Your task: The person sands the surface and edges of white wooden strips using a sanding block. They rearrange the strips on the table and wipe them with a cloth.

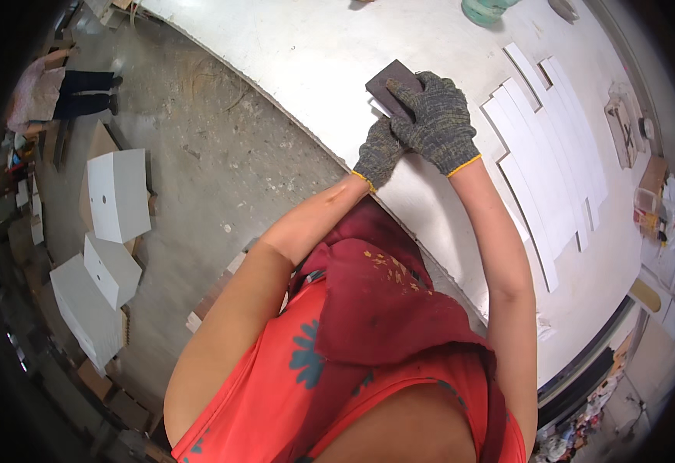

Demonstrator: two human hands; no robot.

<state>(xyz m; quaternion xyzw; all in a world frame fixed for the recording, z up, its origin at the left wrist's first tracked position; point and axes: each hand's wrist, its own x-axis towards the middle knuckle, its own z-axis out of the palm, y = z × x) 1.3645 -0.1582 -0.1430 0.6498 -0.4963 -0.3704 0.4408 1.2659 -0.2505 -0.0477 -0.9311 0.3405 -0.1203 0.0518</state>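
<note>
Both my hands wear grey knitted gloves with yellow cuffs and meet over the white tabletop near its left edge. My right hand point(439, 119) is closed on a dark brown rectangular block point(391, 81) that looks like a sanding block. Its fingers lie across the block's top. Just below and to the left, my left hand point(382, 150) is closed around a white strip point(378, 107), of which only a small end shows under the block. The rest of that strip is hidden by the gloves and the block.
Several white strips point(549, 162) lie side by side on the table point(291, 46), right of my hands. A green roll point(484, 11) sits at the far side. Stacks of white panels point(119, 197) stand on the floor at left, near another person point(55, 92).
</note>
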